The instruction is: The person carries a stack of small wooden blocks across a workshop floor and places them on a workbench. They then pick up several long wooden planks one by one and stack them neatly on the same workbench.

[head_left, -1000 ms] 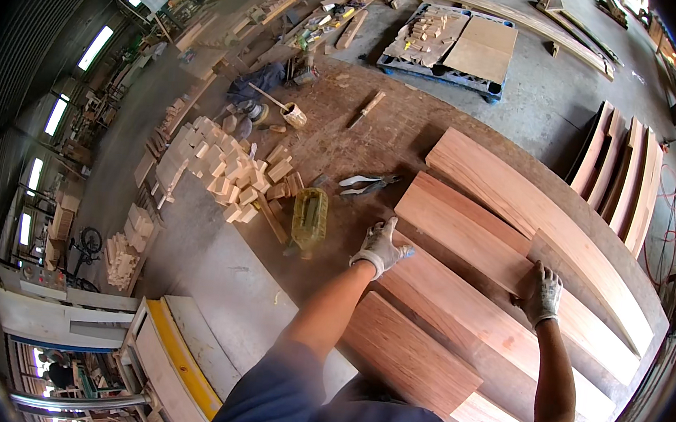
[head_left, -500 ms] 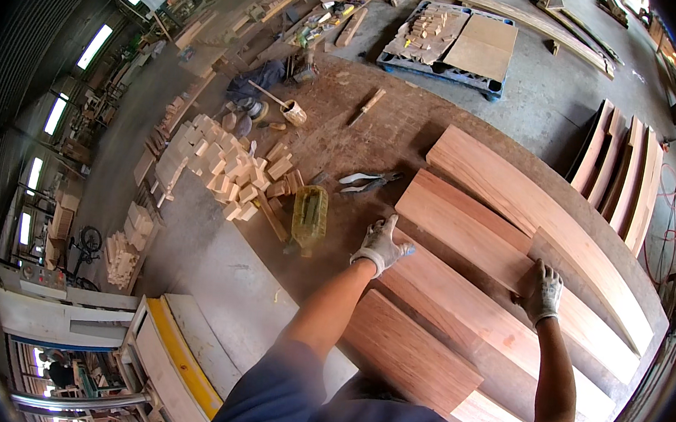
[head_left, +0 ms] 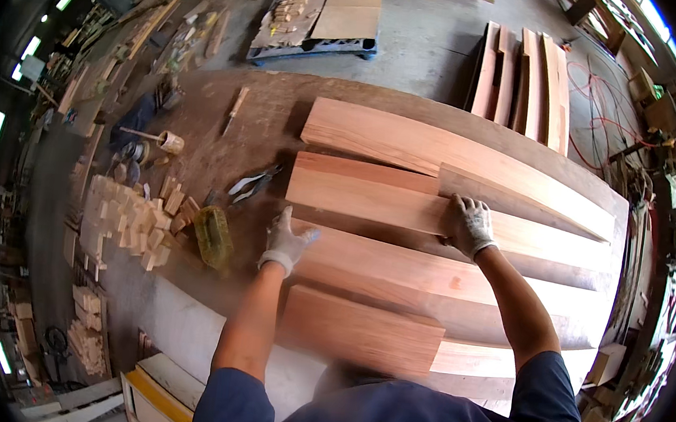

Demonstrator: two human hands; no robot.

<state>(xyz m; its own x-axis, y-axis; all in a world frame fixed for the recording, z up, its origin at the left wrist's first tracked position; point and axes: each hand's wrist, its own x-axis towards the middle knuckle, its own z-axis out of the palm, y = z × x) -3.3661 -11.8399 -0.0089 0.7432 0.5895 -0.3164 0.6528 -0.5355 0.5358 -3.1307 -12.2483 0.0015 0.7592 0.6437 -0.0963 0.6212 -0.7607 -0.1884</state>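
Several long reddish wooden boards lie side by side across the worktable (head_left: pixel 202 100). My right hand (head_left: pixel 471 224), in a pale work glove, is closed over the second board (head_left: pixel 363 199) from the far side, around its middle. My left hand (head_left: pixel 285 238), also gloved, is at the left ends of the second and third boards, fingers stretched and thumb apart. Its thumb lies by the end of the third board (head_left: pixel 382 260). Beyond them is a slightly curved board (head_left: pixel 410 139). A shorter, thick board (head_left: pixel 359 331) lies closest to my body.
Left of the boards are pliers (head_left: pixel 249 185), a yellowish plastic container (head_left: pixel 212 235), a pile of small wood blocks (head_left: pixel 130 219), a brush pot (head_left: pixel 170 143) and a slim wooden-handled tool (head_left: pixel 236 110). Past the table stand a blue pallet (head_left: pixel 362 48) and stacked boards (head_left: pixel 529 87).
The view has swung to the right, so the table and boards sit further left in it. Both hands keep nearly the same places on the boards.
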